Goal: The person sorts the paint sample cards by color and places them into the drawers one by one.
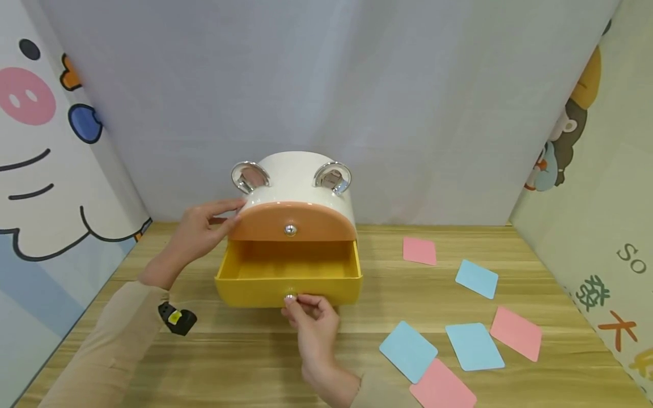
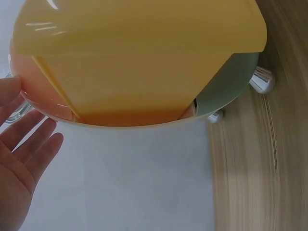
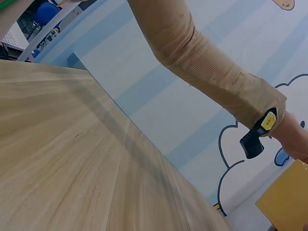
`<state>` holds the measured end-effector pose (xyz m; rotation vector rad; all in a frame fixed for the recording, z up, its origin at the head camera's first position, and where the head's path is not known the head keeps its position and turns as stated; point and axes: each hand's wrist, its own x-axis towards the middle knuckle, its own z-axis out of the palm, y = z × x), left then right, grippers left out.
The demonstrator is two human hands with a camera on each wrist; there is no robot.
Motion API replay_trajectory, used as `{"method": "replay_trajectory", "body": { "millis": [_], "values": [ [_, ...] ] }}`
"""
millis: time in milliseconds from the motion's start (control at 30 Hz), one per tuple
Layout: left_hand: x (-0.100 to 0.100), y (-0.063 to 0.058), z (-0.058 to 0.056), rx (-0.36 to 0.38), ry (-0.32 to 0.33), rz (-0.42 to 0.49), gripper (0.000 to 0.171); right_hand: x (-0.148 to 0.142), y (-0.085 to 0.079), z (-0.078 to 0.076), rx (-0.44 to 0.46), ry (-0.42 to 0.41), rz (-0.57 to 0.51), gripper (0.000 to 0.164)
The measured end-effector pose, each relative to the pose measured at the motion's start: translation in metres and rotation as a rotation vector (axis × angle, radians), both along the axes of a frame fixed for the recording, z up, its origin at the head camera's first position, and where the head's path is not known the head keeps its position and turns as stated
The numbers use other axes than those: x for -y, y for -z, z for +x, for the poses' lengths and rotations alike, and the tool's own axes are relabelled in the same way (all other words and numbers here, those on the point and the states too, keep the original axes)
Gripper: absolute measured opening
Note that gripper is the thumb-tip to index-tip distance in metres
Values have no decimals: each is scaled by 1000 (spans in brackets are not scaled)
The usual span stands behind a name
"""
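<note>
A small white cabinet (image 1: 296, 173) with two shiny chrome ears stands on the wooden table. Its upper drawer, an orange one (image 1: 260, 224) with a silver knob, is closed. Below it, the yellow drawer (image 1: 240, 289) is pulled well out, and its visible inside holds nothing. My right hand (image 1: 317, 334) pinches the knob (image 1: 290, 298) of the yellow drawer between thumb and fingers. At the cabinet's left side, my left hand (image 1: 200, 229) rests its fingertips against the edge; in the left wrist view its fingers (image 2: 45, 149) are extended and spread along the rim.
Pink and blue cards lie on the right part of the table, among them a pink card (image 1: 419, 251) and a blue card (image 1: 474, 347). A grey-white curtain (image 1: 433, 113) hangs behind the cabinet. Cartoon-printed panels (image 1: 586, 226) flank the table.
</note>
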<state>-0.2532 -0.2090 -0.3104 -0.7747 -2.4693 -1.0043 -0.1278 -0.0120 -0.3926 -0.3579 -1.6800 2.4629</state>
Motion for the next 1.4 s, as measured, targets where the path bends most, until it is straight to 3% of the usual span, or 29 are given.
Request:
{"method": "replay_trajectory", "body": {
  "millis": [333,867,1167,1400],
  "values": [
    [2,1,-2,8,14,13,33,2,-7,3,-26,-32,-46,17],
    [1,1,0,4,17,13,33,2,-1,10,69,-86,-82,27],
    [1,2,-1,-20,20,29,31,4,-10,9,168,-99,-146,32],
    [1,1,-1,-20,20,33,30,2,-14,11,183,-98,-159,33]
  ]
}}
